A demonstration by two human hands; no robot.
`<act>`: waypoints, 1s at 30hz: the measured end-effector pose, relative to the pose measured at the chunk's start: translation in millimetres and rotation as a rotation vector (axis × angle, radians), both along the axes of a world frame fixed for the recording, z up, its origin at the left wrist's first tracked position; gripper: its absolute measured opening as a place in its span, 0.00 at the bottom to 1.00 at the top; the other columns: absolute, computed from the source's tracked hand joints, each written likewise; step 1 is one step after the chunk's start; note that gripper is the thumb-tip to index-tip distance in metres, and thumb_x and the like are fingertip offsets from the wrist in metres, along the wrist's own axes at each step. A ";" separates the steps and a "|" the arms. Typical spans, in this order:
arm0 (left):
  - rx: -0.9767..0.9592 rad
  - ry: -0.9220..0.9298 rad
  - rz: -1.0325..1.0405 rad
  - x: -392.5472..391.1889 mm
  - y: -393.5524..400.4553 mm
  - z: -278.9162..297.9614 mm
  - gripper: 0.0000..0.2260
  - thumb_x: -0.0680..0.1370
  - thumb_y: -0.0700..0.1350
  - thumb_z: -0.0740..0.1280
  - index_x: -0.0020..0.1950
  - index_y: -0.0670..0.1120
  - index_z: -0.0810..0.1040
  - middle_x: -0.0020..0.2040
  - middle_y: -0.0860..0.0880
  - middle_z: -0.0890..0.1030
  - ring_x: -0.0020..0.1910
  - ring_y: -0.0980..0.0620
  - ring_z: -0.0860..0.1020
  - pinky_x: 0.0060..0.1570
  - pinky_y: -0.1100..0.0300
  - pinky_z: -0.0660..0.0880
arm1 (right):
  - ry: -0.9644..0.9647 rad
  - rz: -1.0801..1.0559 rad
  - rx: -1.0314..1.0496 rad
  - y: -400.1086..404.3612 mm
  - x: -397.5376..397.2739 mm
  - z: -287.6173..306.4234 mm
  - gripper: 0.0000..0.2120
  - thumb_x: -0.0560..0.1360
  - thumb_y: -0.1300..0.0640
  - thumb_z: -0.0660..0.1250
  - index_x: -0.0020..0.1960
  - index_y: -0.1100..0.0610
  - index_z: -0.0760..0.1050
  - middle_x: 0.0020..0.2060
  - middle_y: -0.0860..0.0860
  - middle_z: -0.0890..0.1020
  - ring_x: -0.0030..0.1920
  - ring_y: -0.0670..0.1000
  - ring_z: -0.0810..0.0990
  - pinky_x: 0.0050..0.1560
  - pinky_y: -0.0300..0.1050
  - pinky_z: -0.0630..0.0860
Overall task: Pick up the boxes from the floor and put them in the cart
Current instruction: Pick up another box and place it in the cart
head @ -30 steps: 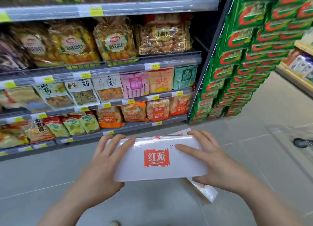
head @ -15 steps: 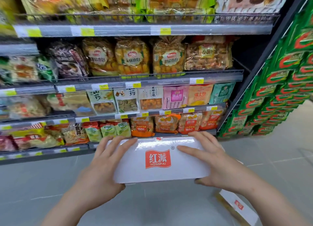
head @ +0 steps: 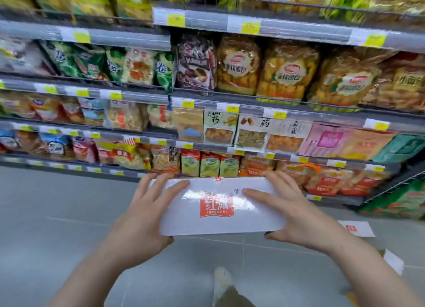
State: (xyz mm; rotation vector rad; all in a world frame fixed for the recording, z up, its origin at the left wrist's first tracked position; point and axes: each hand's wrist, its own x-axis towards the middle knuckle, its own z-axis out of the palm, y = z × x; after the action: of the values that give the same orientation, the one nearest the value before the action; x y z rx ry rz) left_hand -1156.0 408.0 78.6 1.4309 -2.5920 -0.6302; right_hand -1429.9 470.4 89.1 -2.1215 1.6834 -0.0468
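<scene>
Both hands clamp one white Hongpai box (head: 220,206), lifted clear of the floor (head: 57,226) in front of the person. The left hand (head: 147,217) wraps its end at 9 o'clock, fingers spread over the top and thumb beneath; the right hand (head: 296,217) does the same at 3 o'clock, so each grip is closed on the box. Judging by this, the pick-up of this box is done and its delivery remains. No cart is in view. At 4 o'clock from the held box, a second white box (head: 356,229) lies on the floor, with another white carton (head: 394,264) nearer the person, so more collecting seems left. Snack shelves (head: 253,104) fill the 12 o'clock side.
</scene>
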 end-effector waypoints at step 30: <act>-0.009 0.107 0.771 264.0 -175.5 -36.6 0.42 0.57 0.51 0.71 0.60 0.70 0.47 0.63 0.64 0.56 0.67 0.51 0.56 0.61 0.52 0.70 | -0.072 0.806 0.069 -402.4 301.2 -45.4 0.45 0.62 0.51 0.73 0.65 0.28 0.45 0.71 0.47 0.49 0.69 0.45 0.41 0.72 0.48 0.52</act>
State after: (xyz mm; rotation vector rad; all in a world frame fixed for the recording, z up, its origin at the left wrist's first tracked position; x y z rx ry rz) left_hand -892.0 232.6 42.0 2.1129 -1.7296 -0.5425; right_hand -1128.7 68.0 43.6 -2.5392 0.6820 0.1698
